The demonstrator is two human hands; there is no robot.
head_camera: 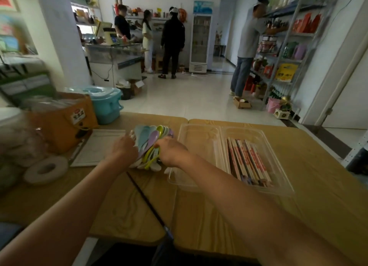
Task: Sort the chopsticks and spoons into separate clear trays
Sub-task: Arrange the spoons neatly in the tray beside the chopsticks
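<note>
I am looking down at the table [318, 176], where both hands are working on one bundle of pastel spoons [148, 140]. The left hand [123, 149] is curling its fingers around the bundle's left side. The right hand [172, 152] is gripping it from the right, fingers curled on the handles. The bundle is sitting just left of the two clear trays, with the bowls pointing away from me. The left tray [197, 146] is lying just beside the right hand. The right tray [278, 166] is touching it and holding the chopsticks [247, 160], which are packed side by side lengthwise. A tape roll [46, 169] is lying well off to the left.
</note>
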